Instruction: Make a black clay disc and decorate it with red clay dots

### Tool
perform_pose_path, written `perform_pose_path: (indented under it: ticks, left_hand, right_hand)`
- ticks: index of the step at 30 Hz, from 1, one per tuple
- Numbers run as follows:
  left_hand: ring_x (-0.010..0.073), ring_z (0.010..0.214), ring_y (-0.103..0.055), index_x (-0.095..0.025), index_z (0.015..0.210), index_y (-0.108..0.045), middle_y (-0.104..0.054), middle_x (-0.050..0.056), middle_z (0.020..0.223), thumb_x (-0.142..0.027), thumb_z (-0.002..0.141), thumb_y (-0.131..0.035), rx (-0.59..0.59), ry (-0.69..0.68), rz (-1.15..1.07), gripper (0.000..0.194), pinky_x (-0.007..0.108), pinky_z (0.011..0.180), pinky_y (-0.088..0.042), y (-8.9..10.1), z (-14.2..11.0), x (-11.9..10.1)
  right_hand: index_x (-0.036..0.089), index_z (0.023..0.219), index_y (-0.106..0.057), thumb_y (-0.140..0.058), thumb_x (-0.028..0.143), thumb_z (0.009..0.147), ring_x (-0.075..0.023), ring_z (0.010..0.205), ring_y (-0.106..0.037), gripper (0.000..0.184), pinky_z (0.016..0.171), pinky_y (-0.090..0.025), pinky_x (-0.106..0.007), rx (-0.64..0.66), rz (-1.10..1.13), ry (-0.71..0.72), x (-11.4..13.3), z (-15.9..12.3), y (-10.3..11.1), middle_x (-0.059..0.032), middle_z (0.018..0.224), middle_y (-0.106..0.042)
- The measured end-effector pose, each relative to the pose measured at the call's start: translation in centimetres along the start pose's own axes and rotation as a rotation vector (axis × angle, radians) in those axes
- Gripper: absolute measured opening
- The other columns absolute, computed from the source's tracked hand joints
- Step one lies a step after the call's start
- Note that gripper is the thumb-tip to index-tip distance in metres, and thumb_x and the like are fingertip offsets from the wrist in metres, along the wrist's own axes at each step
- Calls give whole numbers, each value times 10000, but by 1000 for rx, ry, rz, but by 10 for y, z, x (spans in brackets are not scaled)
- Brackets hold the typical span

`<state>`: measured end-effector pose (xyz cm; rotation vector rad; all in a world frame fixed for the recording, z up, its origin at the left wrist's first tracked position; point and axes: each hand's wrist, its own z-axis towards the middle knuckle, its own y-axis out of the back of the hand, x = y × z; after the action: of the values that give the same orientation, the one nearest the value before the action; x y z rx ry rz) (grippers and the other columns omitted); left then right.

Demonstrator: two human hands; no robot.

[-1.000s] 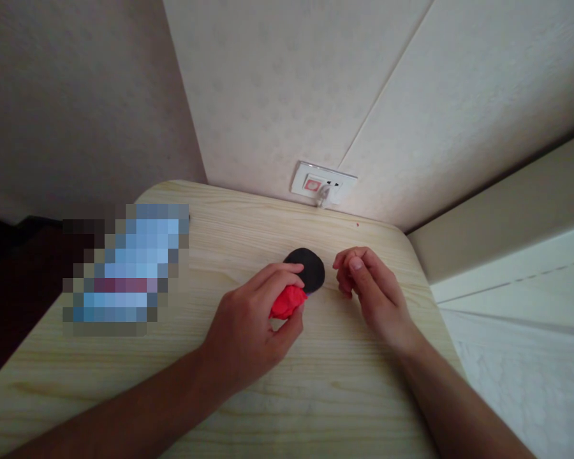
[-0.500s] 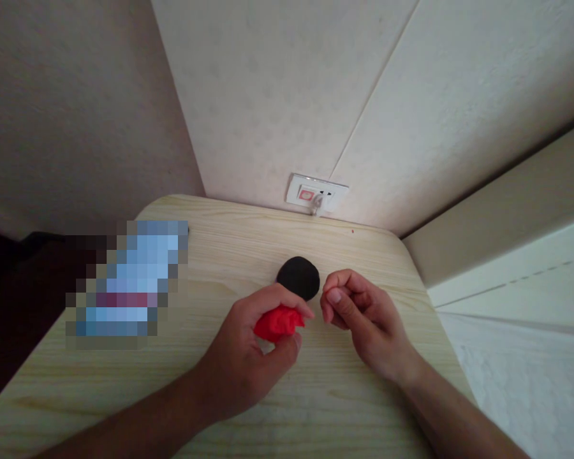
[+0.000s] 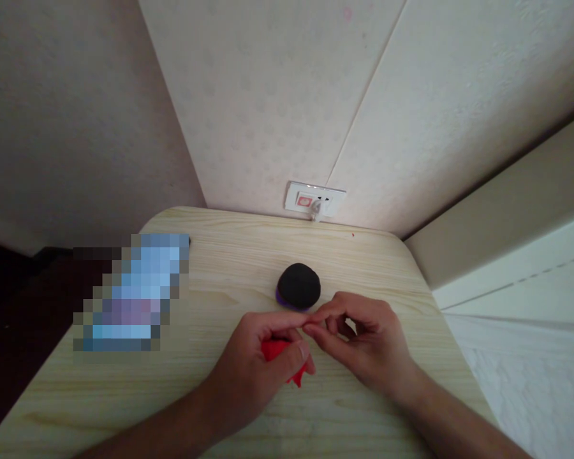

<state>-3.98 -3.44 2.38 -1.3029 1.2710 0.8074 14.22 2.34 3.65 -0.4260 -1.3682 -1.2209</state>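
My left hand (image 3: 242, 366) is closed around a soft red lump of what looks like modelling clay (image 3: 273, 349), and a pointed scrap of it hangs below the fingers. The thumb and other fingers cover much of the lump. Thumb and index finger of my right hand (image 3: 368, 341) are pinched together at the tip of my left index finger; whatever is between them is too small to make out. Just beyond the fingertips, a rounded black disc (image 3: 299, 285) rests on a purple layer (image 3: 280, 299) on the wood-grain table (image 3: 229, 255).
A blurred-out bluish screen-like object (image 3: 138, 280) lies at the table's left. A wall socket (image 3: 335, 201) with a clear plug (image 3: 316, 210) sits just above the back edge. A tiny red speck (image 3: 353, 234) lies near that edge. White quilted fabric (image 3: 530, 376) is at the right.
My right hand has moved left until its pinch meets my left index finger. The left index finger has stretched out, and the red lump sits lower in the palm. The view has tilted slightly.
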Motion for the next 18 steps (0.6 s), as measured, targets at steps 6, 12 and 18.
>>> perform_pose_path:
  ticks: [6, 12, 18]
  left_hand:
    - [141, 634, -640, -144, 1157, -741, -725, 46, 751, -230, 853, -679, 104, -17, -46, 322, 234, 573, -511, -3, -3, 1]
    - [129, 593, -630, -168, 1155, -736, -704, 9, 676, -196, 843, -674, 88, -76, -64, 319, 227, 569, -504, 3, -1, -2]
    - [85, 487, -526, -179, 1068, -774, -713, 1, 632, -239, 845, -689, 51, -46, -90, 246, 190, 471, -430, 7, 2, -5]
  right_hand:
    - [180, 864, -744, -896, 313, 735, -87, 517, -434, 240, 432, -330, -204, 3, 26, -43, -3, 1, 2, 38, 615, -538]
    - [193, 880, -810, -816, 312, 833, -124, 542, -585, 129, 483, -461, -235, 59, 45, -63, -2, 2, 7, -36, 673, -738]
    - [216, 981, -826, -743, 218, 873, -155, 605, -671, 136, 508, -509, -254, 82, 96, -16, -1, 4, 8, -56, 783, -803]
